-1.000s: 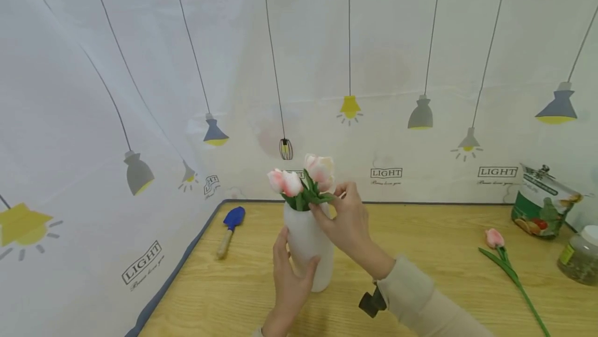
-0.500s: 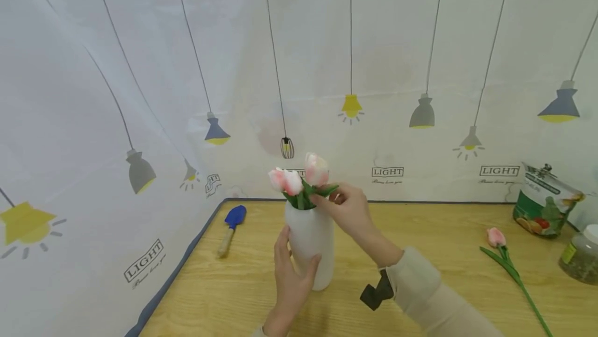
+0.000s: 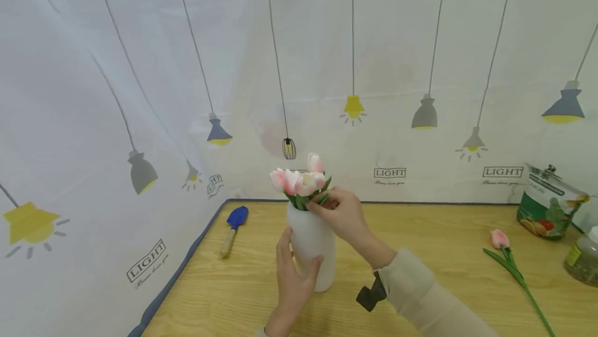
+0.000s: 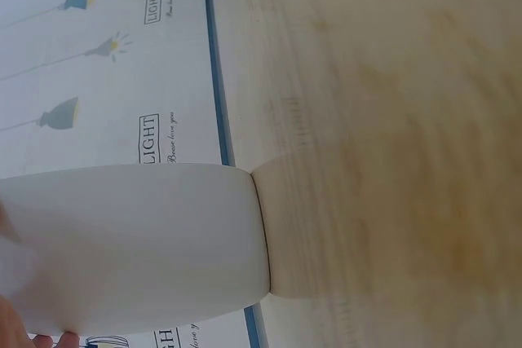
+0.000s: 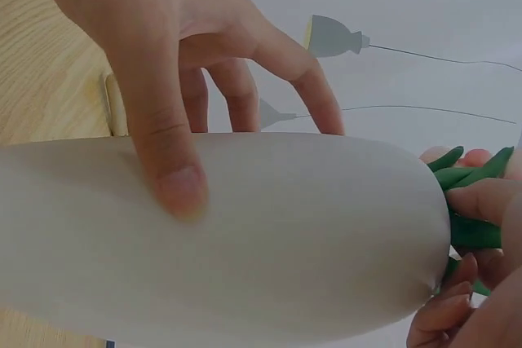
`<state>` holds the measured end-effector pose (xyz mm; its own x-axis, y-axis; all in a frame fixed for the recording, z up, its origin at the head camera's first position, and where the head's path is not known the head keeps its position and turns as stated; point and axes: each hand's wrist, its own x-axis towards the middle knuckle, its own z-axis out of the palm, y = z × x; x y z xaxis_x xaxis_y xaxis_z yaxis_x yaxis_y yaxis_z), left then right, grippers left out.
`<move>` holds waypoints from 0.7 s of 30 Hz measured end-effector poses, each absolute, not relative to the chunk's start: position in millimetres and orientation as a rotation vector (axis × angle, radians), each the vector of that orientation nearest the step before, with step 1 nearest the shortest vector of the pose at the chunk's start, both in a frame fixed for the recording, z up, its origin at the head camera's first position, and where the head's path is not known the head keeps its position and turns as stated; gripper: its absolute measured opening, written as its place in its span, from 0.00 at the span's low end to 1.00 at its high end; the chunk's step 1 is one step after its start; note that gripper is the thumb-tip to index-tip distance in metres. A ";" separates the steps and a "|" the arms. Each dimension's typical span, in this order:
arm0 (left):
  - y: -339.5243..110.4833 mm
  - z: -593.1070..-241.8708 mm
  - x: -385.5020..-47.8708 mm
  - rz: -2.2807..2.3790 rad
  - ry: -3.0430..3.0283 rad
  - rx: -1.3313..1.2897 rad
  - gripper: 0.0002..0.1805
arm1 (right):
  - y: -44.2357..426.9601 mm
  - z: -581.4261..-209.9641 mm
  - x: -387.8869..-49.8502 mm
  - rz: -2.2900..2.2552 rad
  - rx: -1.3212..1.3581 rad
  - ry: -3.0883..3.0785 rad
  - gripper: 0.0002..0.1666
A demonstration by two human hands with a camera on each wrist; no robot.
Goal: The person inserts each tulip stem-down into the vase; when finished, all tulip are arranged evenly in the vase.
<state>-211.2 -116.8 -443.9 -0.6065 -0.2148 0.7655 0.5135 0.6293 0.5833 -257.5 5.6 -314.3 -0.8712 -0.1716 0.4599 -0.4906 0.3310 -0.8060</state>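
A white vase (image 3: 312,248) stands upright on the wooden table, holding several pink-and-white tulips (image 3: 306,183) with green leaves. My left hand (image 3: 292,286) grips its lower body from the left; the right wrist view shows that thumb (image 5: 181,189) on the near side and the other fingers along the far side. At the vase's mouth, my right hand (image 3: 344,216) pinches a tulip among the green leaves (image 5: 465,175). Its fingertips are partly hidden by leaves and the rim. The left wrist view shows the vase's base (image 4: 236,234) on the table.
A blue trowel (image 3: 233,227) with a wooden handle lies to the left. On the right lies a single pink tulip (image 3: 514,269), near a green-and-white bag (image 3: 548,204) and a jar (image 3: 584,259). A lamp-patterned curtain (image 3: 397,145) lines the table's back and left side.
The tulip at my right hand has dropped lower, and its bloom now sits level with the others. My right hand has shifted slightly downward. My left hand keeps its grip on the vase.
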 end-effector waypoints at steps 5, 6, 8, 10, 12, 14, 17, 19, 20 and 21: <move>-116.7 -445.3 -213.0 -1.056 -1.968 -0.234 0.46 | 6.8 -319.9 -260.6 1.516 0.593 -2.296 0.09; -116.8 -445.7 -213.3 -1.059 -1.968 -0.235 0.46 | 8.2 -321.4 -261.2 1.516 0.606 -2.287 0.09; -116.8 -446.7 -213.7 -1.048 -1.962 -0.241 0.46 | 12.9 -325.4 -262.2 1.526 0.643 -2.265 0.11; -116.7 -447.7 -213.6 -1.042 -1.964 -0.243 0.46 | 20.4 -330.0 -262.5 1.572 0.682 -2.234 0.12; -116.8 -448.9 -213.9 -1.034 -1.960 -0.248 0.46 | 31.3 -334.9 -262.3 1.643 0.724 -2.187 0.13; -116.7 -449.6 -214.2 -1.029 -1.957 -0.256 0.46 | 45.8 -339.1 -261.0 1.735 0.749 -2.133 0.15; -116.6 -449.9 -214.7 -1.020 -1.948 -0.272 0.46 | 75.3 -347.4 -259.7 1.849 0.772 -2.071 0.17; -116.4 -449.5 -215.0 -1.003 -1.938 -0.281 0.47 | 99.3 -354.5 -258.9 1.888 0.770 -2.052 0.17; -116.5 -449.4 -215.2 -0.992 -1.931 -0.285 0.47 | 112.2 -359.1 -258.8 1.906 0.766 -2.052 0.17; -116.6 -449.0 -215.4 -0.982 -1.926 -0.287 0.48 | 125.5 -364.8 -259.2 1.916 0.762 -2.052 0.18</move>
